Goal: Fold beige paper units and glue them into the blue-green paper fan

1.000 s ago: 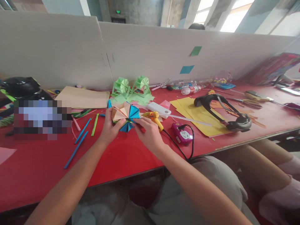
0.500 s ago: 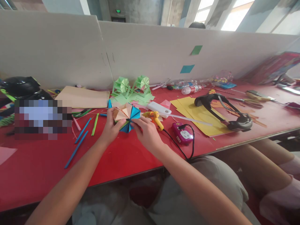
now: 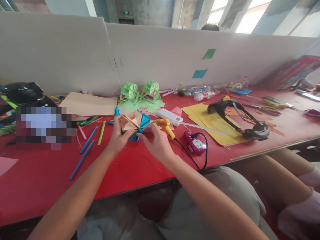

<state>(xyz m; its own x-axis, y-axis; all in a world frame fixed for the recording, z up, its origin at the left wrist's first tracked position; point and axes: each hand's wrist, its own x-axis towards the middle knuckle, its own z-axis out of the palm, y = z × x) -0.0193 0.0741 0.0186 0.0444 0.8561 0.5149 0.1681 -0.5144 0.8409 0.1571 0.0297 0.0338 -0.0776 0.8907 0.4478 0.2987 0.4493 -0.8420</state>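
Between my two hands is a folded paper wheel (image 3: 132, 120) with peach and blue pleated sections and a bit of green at its lower edge. My left hand (image 3: 119, 135) is closed on its peach side, thumb in front. At the blue side, near the centre, my right hand (image 3: 155, 138) pinches the folds between thumb and fingertips. Just beyond my right hand lies a yellow hot glue gun (image 3: 165, 125), its black cord running to a purple power socket (image 3: 195, 142). Two green paper wheels on stands (image 3: 130, 91) stand behind, near the partition.
Blue paper sticks (image 3: 82, 159) and a green stick (image 3: 101, 132) lie left of my hands. A tan board (image 3: 87, 104) rests behind them. On the right are yellow sheets (image 3: 200, 116), a black head strap (image 3: 225, 116), scissors (image 3: 267, 109) and plastic bottles (image 3: 203, 96). A white partition (image 3: 160, 53) closes the back.
My right hand's fingers have shifted slightly and now pinch the blue folds closer to the wheel's centre. My left hand keeps its hold, and the wheel has turned only a little.
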